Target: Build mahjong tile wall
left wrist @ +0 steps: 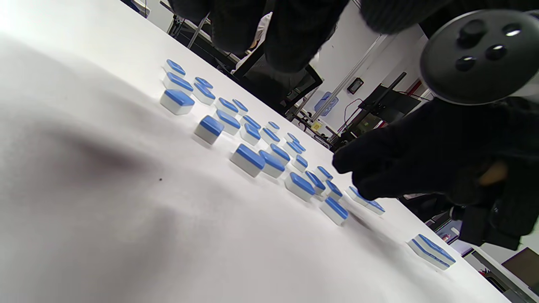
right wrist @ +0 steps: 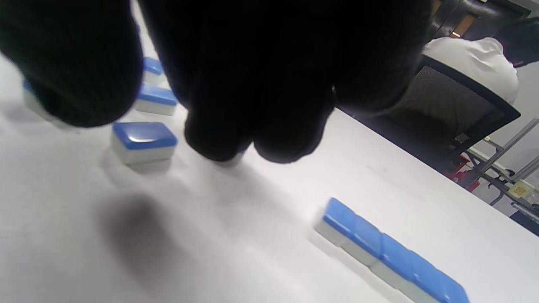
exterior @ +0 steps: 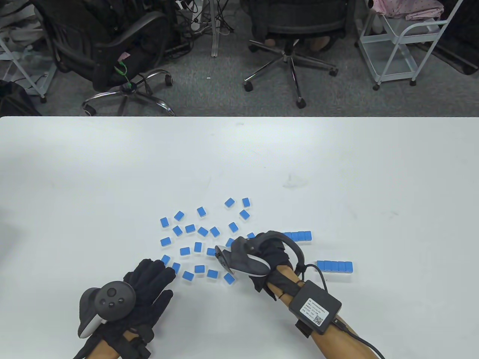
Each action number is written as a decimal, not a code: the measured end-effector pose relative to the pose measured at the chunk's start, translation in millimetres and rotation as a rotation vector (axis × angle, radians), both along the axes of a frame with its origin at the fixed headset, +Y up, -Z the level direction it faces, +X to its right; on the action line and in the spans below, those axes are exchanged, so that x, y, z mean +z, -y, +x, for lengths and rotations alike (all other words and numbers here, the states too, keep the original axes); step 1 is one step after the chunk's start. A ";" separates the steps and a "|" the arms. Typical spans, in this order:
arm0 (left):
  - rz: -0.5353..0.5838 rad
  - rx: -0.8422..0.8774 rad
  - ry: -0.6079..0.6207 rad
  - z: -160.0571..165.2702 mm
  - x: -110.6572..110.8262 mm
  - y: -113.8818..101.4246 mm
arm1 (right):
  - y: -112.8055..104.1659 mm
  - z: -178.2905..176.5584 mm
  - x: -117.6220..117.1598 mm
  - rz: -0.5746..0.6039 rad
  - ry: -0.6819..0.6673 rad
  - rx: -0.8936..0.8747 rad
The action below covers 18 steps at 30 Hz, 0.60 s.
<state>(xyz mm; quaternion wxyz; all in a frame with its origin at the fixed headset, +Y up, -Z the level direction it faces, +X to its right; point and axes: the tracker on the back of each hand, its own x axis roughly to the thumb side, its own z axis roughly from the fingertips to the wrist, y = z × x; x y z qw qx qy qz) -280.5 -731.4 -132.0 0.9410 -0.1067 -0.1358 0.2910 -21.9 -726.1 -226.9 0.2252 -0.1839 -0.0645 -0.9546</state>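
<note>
Several loose blue-backed mahjong tiles (exterior: 202, 232) lie scattered at the table's middle. Two short rows of tiles are lined up: one row (exterior: 299, 236) just beyond my right hand, the other row (exterior: 335, 266) to its right. My left hand (exterior: 155, 278) lies flat with straight fingers, its fingertips touching two tiles (exterior: 170, 263) at the cluster's near-left edge. My right hand (exterior: 258, 254) arches over the cluster's right side, fingers curled down. In the right wrist view its fingertips (right wrist: 227, 143) rest on a mostly hidden tile (right wrist: 233, 160), with the thumb apart; a grip cannot be made out.
The white table (exterior: 336, 168) stretches wide beyond the tiles. Office chairs (exterior: 292, 41) and a wire cart (exterior: 400, 48) stand on the floor past its far edge. A cable and a sensor box (exterior: 316, 306) sit on my right forearm.
</note>
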 end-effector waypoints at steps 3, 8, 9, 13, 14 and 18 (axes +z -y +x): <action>0.002 0.003 -0.003 -0.8 -0.3 -0.6 | 12.2 -7.0 -3.7 -0.005 0.025 0.046; 0.008 0.000 0.005 -0.4 -1.2 -0.8 | 21.9 -4.1 -7.0 -0.024 0.034 0.002; 0.009 0.001 0.005 -0.4 -1.5 -0.9 | 23.4 -2.8 -5.9 -0.028 0.034 -0.007; 0.011 0.001 0.009 0.5 -2.2 -1.1 | 21.0 7.9 -4.2 -0.009 0.008 0.049; 0.012 0.001 0.009 0.4 -2.2 -1.0 | 13.4 17.9 -6.7 0.018 0.038 0.008; 0.012 0.002 0.006 -0.1 -1.2 -0.9 | -9.7 68.3 -32.3 0.055 0.242 -0.138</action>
